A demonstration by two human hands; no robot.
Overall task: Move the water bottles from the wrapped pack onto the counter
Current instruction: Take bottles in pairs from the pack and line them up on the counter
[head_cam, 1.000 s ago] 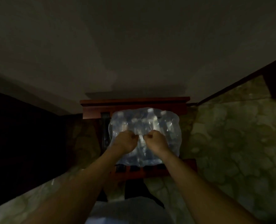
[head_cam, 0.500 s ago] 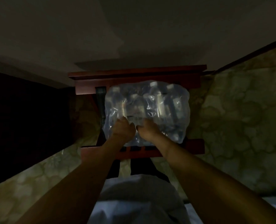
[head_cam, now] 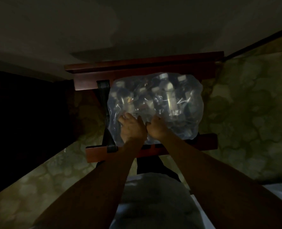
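A pack of water bottles in clear plastic wrap rests on a dark red wooden luggage rack in the dim middle of the view. White caps of several bottles show through the wrap at its far side. My left hand and my right hand sit side by side on the near top of the pack, both gripping the plastic wrap. Whether the wrap is torn open under the fingers I cannot tell. No counter is in sight.
The rack stands against a pale wall, with black straps running across its left side. Patterned green carpet lies to the right and lower left. A very dark area fills the left. My pale shirt is at the bottom.
The camera has leaned closer over the pack. Both hands have slid from the pack's top centre toward its near edge while still clutching the wrap.
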